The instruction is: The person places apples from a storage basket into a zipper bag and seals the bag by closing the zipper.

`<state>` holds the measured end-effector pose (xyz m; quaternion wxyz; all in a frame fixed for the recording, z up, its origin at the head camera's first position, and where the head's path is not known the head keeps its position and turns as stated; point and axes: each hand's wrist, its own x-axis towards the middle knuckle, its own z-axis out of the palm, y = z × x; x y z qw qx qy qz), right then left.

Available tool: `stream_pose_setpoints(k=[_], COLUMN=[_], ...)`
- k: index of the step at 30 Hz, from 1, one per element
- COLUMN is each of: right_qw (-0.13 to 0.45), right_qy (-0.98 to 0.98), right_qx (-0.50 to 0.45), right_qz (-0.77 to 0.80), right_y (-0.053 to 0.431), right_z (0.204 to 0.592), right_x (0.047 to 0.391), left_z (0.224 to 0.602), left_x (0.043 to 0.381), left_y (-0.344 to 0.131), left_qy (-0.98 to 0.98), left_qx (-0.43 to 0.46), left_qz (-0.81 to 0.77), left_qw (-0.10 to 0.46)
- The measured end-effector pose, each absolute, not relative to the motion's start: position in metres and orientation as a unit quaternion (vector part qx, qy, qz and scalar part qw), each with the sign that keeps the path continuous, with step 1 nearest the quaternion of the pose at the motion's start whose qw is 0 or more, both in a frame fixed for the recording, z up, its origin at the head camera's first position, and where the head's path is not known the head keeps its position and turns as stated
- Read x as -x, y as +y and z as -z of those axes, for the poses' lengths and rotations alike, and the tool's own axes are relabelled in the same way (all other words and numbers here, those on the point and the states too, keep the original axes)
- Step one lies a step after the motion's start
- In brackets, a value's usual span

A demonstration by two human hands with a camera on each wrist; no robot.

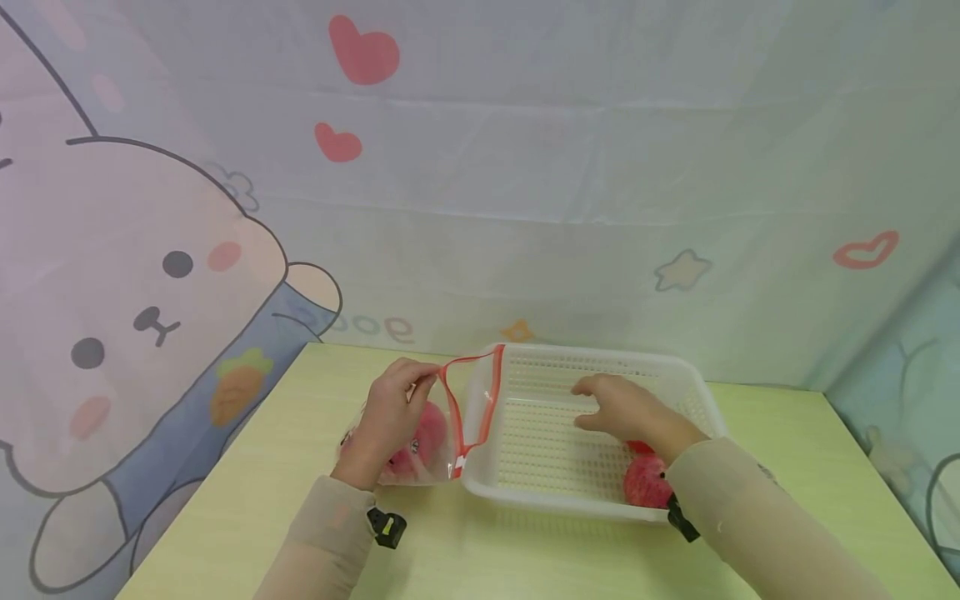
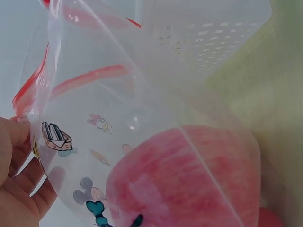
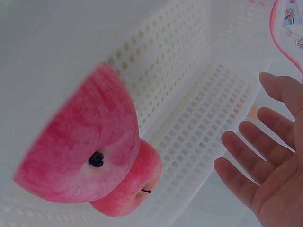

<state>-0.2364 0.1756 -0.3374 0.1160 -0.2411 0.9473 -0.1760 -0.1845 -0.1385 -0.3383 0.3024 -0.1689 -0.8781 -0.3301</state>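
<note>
My left hand (image 1: 390,412) pinches the upper edge of a clear plastic zip bag (image 1: 454,410) with a red border, its mouth spread and facing the basket. Inside the bag are red apples (image 1: 429,429); one large apple (image 2: 189,175) shows through the printed film in the left wrist view. My right hand (image 1: 624,407) is over the white perforated basket (image 1: 551,502), fingers apart and holding nothing. Two apples lie at the basket's right end, a larger one (image 3: 90,142) and a smaller one (image 3: 125,196) partly behind it; my right forearm partly covers them in the head view.
The basket stands on a pale yellow table (image 1: 450,550), with the bag against its left side. Behind the table hangs a printed cloth (image 1: 487,183). Both sleeves reach in from the front, with a dark strap (image 1: 386,527) at the left wrist.
</note>
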Motion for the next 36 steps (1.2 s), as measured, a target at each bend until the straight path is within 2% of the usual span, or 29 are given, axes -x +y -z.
stream_pose_setpoints(k=[5,19,36], right_qw=[0.126,0.164,0.205], right_qy=[0.948,0.952,0.948], right_qx=[0.235,0.222,0.218], right_qz=[0.173,0.13,0.111], right_y=[0.181,0.192,0.204], right_z=[0.338,0.34,0.341], right_x=[0.238,0.239,0.231], left_z=[0.337,0.334,0.337], left_x=[0.182,0.179,0.18], left_y=[-0.137,-0.137,-0.138], left_qy=[-0.868,-0.89,-0.886], left_qx=[0.185,0.147,0.153], left_qz=[0.328,0.335,0.334], left_qw=[0.323,0.273,0.283])
